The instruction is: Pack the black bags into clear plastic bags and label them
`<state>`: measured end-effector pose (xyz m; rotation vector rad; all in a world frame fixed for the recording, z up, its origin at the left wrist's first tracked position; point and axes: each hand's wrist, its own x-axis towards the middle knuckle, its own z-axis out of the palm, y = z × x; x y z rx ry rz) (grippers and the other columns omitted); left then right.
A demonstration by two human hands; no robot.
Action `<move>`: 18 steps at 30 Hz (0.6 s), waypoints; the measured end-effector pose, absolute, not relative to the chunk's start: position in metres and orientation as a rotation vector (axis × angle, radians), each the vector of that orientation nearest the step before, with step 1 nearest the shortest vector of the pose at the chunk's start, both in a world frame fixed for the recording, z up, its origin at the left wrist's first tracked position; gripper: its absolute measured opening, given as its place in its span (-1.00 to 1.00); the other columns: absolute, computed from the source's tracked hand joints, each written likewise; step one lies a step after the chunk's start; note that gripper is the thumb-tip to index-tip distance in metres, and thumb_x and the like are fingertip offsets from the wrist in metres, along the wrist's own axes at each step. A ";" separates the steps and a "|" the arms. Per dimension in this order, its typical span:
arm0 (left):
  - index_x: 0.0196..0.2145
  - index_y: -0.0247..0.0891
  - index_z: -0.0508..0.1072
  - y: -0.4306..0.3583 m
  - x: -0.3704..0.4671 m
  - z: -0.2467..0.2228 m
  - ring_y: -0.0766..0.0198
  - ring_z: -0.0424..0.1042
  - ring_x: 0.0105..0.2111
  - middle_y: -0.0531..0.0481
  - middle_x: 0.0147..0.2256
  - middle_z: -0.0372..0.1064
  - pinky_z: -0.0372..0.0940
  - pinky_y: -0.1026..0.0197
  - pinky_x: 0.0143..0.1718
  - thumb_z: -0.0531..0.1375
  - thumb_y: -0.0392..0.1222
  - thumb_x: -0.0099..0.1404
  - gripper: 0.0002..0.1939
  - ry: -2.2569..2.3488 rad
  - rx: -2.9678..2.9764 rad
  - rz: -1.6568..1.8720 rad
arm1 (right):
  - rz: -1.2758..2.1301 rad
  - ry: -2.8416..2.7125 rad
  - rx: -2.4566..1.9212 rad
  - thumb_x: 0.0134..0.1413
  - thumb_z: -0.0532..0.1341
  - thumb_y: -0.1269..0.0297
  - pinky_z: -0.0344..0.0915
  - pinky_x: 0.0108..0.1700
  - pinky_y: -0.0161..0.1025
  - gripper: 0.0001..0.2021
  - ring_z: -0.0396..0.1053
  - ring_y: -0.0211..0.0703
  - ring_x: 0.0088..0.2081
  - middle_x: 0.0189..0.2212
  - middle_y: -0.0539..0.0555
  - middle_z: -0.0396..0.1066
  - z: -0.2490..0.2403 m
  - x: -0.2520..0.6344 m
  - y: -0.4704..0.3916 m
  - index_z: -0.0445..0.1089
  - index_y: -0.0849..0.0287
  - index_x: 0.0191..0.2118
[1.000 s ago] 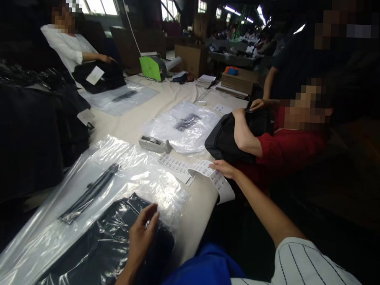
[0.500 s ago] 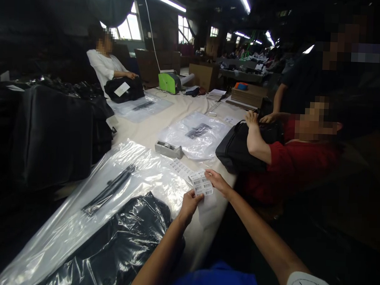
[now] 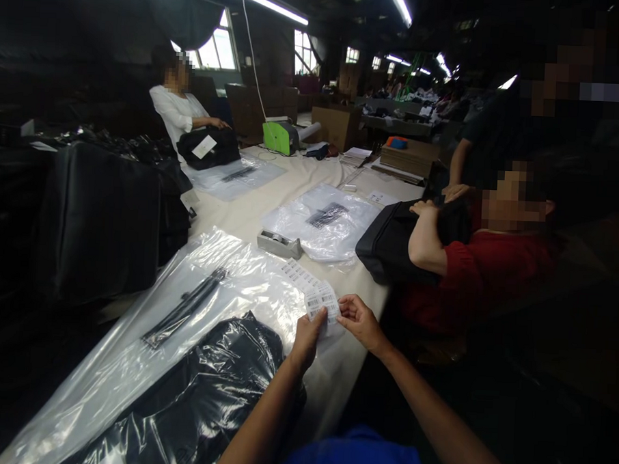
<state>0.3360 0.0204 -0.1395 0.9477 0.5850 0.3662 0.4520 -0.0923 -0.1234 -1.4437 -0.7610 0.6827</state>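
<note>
A white sheet of barcode labels [image 3: 314, 300] curves up from the table at the lower middle. My left hand [image 3: 308, 333] grips its lower edge, thumb on top. At the sheet's right edge is my right hand [image 3: 359, 322], its thumb and forefinger pinched on the paper. The sheet's far end lies on clear plastic near a grey tape dispenser [image 3: 279, 244]. Left of my hands, a black item in shiny plastic [image 3: 194, 391] lies beside a large clear bag [image 3: 177, 315] with a dark printed strip.
A person in red handles a black bag [image 3: 391, 242] at the right edge; another person stands behind. Across the table a person in white rests on a black bag [image 3: 210, 148]. A green machine [image 3: 280, 136], cardboard stack [image 3: 410, 158] and dark bags [image 3: 105, 216] surround the table.
My left hand has its thumb further up on the labels, and my right hand has moved down along the sheet's right side. The person in red has shifted their hands over the black bag.
</note>
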 end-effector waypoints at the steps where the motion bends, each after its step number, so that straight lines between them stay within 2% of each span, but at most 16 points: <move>1: -0.10 -0.44 0.52 0.021 0.335 -0.140 0.06 0.52 -0.34 -0.24 -0.30 0.54 0.39 0.09 -0.23 0.33 0.16 0.11 -0.40 0.592 0.945 0.374 | 0.675 -0.763 -1.453 -0.03 0.34 0.21 0.36 -0.09 -0.19 -0.68 0.45 -0.18 -0.22 -0.30 0.00 0.46 -0.124 0.451 -0.093 0.26 0.08 -0.16; 4: -0.08 -0.44 0.51 0.022 0.335 -0.137 0.04 0.52 -0.32 -0.23 -0.30 0.54 0.40 0.07 -0.22 0.33 0.19 0.11 -0.37 0.604 0.941 0.391 | 0.669 -0.758 -1.471 -0.02 0.33 0.17 0.37 -0.07 -0.17 -0.73 0.45 -0.16 -0.23 -0.32 0.00 0.46 -0.127 0.452 -0.094 0.33 0.10 -0.20; 8: -0.07 -0.40 0.51 0.018 0.336 -0.125 0.02 0.53 -0.27 -0.22 -0.29 0.54 0.40 0.03 -0.15 0.33 0.21 0.09 -0.36 0.602 0.943 0.400 | 0.670 -0.768 -1.521 0.01 0.31 0.16 0.37 -0.05 -0.13 -0.68 0.45 -0.13 -0.21 -0.26 0.04 0.50 -0.129 0.455 -0.096 0.47 0.11 -0.09; 12: -0.08 -0.32 0.51 0.015 0.336 -0.122 -0.06 0.49 -0.08 -0.21 -0.16 0.53 0.35 -0.02 0.00 0.31 0.16 0.12 -0.45 0.515 0.995 0.357 | 0.529 -0.844 -1.626 0.00 0.29 0.22 0.38 -0.09 -0.12 -0.69 0.43 -0.12 -0.24 -0.23 0.05 0.51 -0.126 0.453 -0.099 0.53 0.05 -0.08; 16: -0.36 -0.25 0.56 0.027 0.347 -0.145 -0.20 0.41 0.03 -0.20 -0.21 0.55 0.24 -0.08 0.15 0.35 0.17 -0.10 -0.54 0.727 1.249 0.476 | 0.428 -0.801 -1.645 -0.06 0.33 0.13 0.39 -0.17 -0.11 -0.73 0.44 -0.04 -0.25 -0.31 0.04 0.50 -0.141 0.455 -0.092 0.58 -0.03 -0.17; 18: -0.46 -0.16 0.55 0.033 0.354 -0.150 -0.24 0.43 0.00 -0.15 -0.31 0.56 0.27 -0.11 0.13 0.33 0.16 -0.15 -0.63 0.824 1.390 0.486 | 0.380 -0.738 -1.677 -0.17 0.37 0.10 0.40 -0.17 -0.06 -0.74 0.45 0.03 -0.27 -0.37 0.03 0.50 -0.151 0.460 -0.087 0.59 -0.06 -0.25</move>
